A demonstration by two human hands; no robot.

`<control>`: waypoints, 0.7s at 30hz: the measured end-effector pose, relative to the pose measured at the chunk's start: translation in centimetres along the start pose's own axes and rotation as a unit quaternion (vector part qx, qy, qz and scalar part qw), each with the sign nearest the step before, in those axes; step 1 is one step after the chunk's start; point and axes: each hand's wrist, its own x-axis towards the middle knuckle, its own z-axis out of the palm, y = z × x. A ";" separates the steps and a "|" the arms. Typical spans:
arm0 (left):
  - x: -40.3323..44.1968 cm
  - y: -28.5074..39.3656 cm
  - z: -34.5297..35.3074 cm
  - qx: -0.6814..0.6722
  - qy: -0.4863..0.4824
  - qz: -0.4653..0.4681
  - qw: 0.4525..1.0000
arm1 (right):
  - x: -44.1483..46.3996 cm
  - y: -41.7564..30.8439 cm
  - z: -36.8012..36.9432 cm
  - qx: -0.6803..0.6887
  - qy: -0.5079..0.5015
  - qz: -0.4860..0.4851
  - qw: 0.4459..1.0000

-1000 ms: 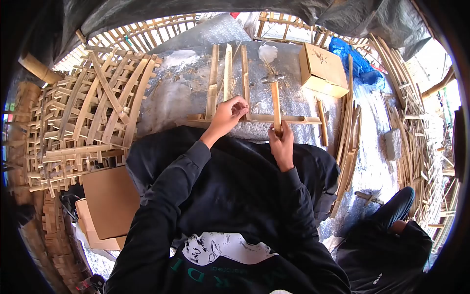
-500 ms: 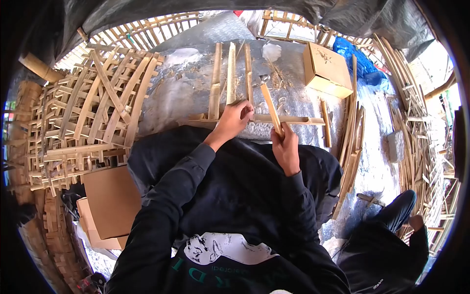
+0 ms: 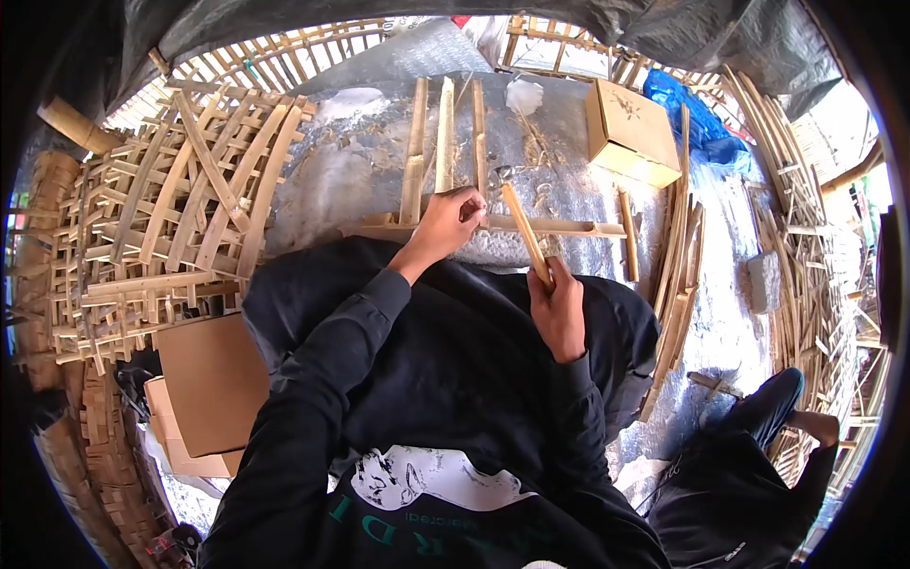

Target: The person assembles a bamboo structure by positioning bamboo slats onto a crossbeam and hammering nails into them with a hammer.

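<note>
My right hand [image 3: 557,308] is wrapped round the wooden handle of a hammer [image 3: 524,228], whose metal head is up and to the left, near the crossing of the bamboo strips. My left hand [image 3: 449,224] is closed in a pinch at the horizontal bamboo piece [image 3: 559,227]; what its fingertips hold is too small to make out. Three upright bamboo strips run away from me: a left one [image 3: 414,152], a paler middle one [image 3: 445,137] and a right one [image 3: 479,137]. Their near ends meet the horizontal piece, partly hidden by my left hand.
Woven bamboo panels [image 3: 180,190] lie at the left, above an open cardboard box [image 3: 213,379]. At the right are a closed cardboard box [image 3: 633,133], a blue plastic sheet [image 3: 697,119], long bamboo strips [image 3: 675,284] and a grey block [image 3: 763,282]. Another person [image 3: 735,484] sits at the lower right.
The hammer has come down and tilted left, its head now closer to my left hand. My right hand has moved slightly down and right. The other person's arm has shifted outward.
</note>
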 end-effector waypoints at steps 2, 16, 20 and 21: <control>0.0 -0.1 0.0 -0.023 -0.011 -0.028 0.999 | 0.0 0.1 0.0 -0.001 0.001 0.004 1.000; 0.6 0.2 -0.8 -0.062 -0.059 -0.052 0.995 | 0.2 0.8 0.0 -0.011 0.002 0.013 1.000; 0.7 0.9 -1.0 -0.079 -0.040 -0.056 0.994 | 0.1 0.8 0.0 -0.011 0.005 0.003 1.000; 0.7 0.9 -1.1 -0.079 -0.039 -0.056 0.994 | 0.1 0.7 -0.1 -0.013 0.001 0.006 1.000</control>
